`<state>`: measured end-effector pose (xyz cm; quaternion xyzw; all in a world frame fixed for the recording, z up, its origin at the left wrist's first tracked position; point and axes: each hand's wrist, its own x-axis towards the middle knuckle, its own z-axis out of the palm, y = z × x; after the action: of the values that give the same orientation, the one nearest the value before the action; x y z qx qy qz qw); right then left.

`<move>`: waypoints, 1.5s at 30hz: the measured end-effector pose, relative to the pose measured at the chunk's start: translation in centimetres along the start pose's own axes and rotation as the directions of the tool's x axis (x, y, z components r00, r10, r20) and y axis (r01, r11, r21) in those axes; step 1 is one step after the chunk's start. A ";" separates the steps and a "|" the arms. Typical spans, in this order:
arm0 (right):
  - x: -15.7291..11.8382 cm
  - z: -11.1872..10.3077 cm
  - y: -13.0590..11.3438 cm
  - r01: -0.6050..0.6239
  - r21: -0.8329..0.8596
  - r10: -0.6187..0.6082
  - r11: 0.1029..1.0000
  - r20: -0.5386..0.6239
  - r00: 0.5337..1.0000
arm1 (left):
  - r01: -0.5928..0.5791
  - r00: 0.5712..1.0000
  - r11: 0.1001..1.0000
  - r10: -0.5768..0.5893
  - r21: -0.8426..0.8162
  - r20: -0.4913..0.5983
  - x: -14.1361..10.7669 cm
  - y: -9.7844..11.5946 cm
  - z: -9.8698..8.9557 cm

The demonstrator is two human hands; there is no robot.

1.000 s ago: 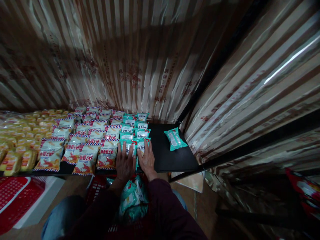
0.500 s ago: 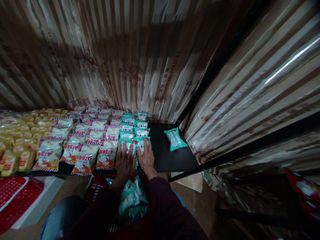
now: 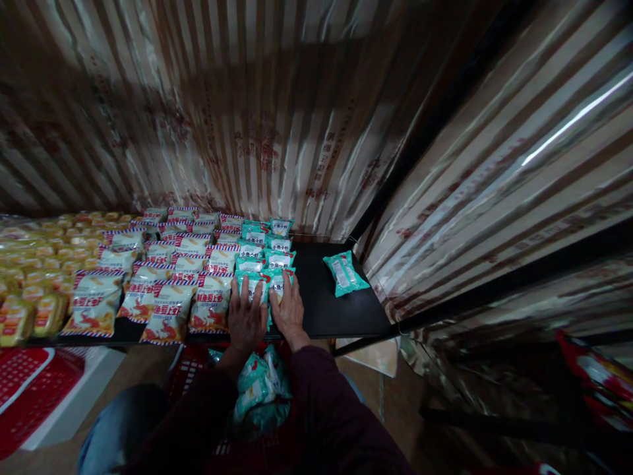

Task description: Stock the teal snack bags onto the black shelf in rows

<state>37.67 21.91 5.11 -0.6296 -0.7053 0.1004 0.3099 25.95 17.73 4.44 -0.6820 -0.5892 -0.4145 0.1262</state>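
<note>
My left hand (image 3: 248,318) lies with fingers stretched over a teal snack bag (image 3: 257,290) at the front of the shelf. Beside it, my right hand (image 3: 289,307) rests, fingers extended, on the front teal snack bag (image 3: 276,281) of the neighbouring row. Both hands press from above and seem not to grip. Behind them, more teal bags (image 3: 280,244) run back in two rows. One teal bag (image 3: 345,273) lies apart on the black shelf (image 3: 324,316), to the right of my hands. Left of the teal rows stand white-and-red snack bags (image 3: 210,303) with striped edges.
Yellow packaged snacks (image 3: 49,313) fill the shelf's left end. Below my arms, a red basket (image 3: 190,373) holds more teal bags (image 3: 262,386). Another red basket (image 3: 39,389) is at lower left. A black post (image 3: 380,198) rises at the shelf's right corner, before striped sheeting (image 3: 297,132).
Both hands stay on the front teal bags, with almost no movement. The whole view has shifted very slightly.
</note>
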 end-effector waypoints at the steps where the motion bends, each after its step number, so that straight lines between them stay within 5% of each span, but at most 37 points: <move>1: 0.0 0.0 0.0 -0.006 -0.002 0.006 1.000 0.005 1.000 | -0.006 1.000 1.000 0.006 -0.002 -0.004 0.0 -0.1 0.1; 38: -1.0 0.2 0.9 0.008 -0.098 -0.010 0.995 -0.026 1.000 | 0.049 0.998 0.998 -0.050 0.045 0.029 -0.9 -0.6 0.2; 45: -3.8 -0.7 -0.6 0.086 -0.039 -0.091 0.996 -0.135 0.987 | 0.019 0.997 0.998 -0.015 -0.054 0.073 -2.2 0.1 -1.2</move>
<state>37.62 17.99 4.85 -0.6080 -0.7113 0.0318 0.3512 25.65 15.42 3.67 -0.6948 -0.5875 -0.4066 0.0826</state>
